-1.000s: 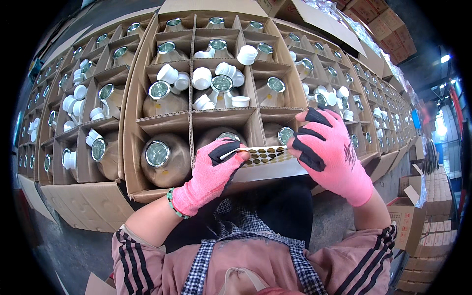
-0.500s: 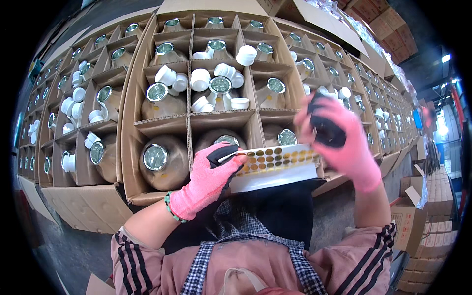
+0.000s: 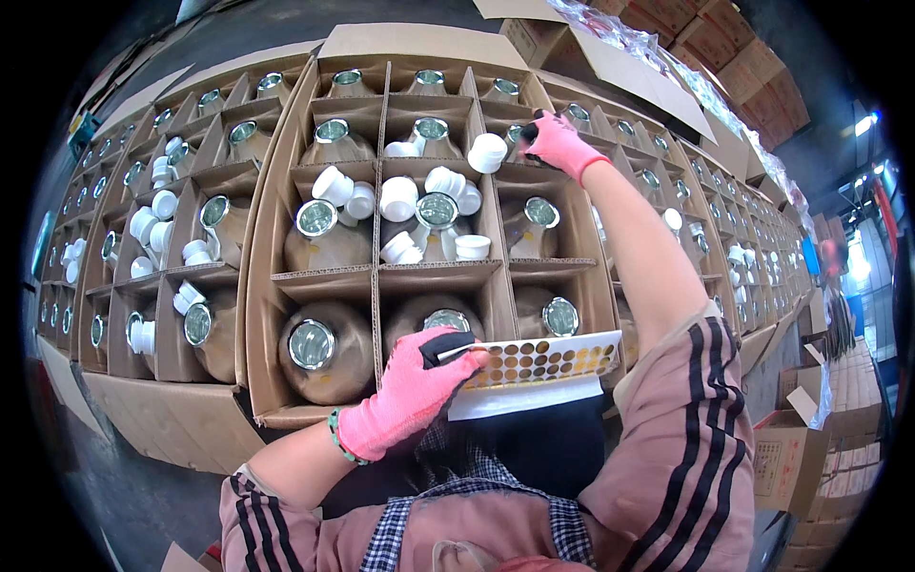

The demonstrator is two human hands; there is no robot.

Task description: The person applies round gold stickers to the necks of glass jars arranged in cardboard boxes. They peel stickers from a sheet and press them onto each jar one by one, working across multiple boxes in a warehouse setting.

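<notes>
My left hand (image 3: pixel 415 381), in a pink glove with dark fingertips, pinches the left end of a sheet of round gold stickers (image 3: pixel 543 364). The sheet has a white backing and hangs over the near edge of the middle carton. My right hand (image 3: pixel 562 143), gloved alike, reaches to the far right part of that carton. Its fingers are closed beside the silvery mouth of a glass flask liner (image 3: pixel 516 134); whatever they hold is too small to make out. Another liner (image 3: pixel 324 348), round and bronze-tinted, sits in the near left compartment.
Cardboard dividers (image 3: pixel 434 275) split the middle carton into compartments. White plastic stoppers (image 3: pixel 398 199) lie in clusters among the liner necks. More cartons of liners (image 3: pixel 214 324) stand left and right. Stacked boxes (image 3: pixel 762 67) rise at the far right, and an open carton (image 3: pixel 791 458) stands at lower right.
My right hand has moved from the sheet's right end, away from me, to a liner mouth in the far right compartments. My left hand keeps hold of the sheet, slightly lower in view.
</notes>
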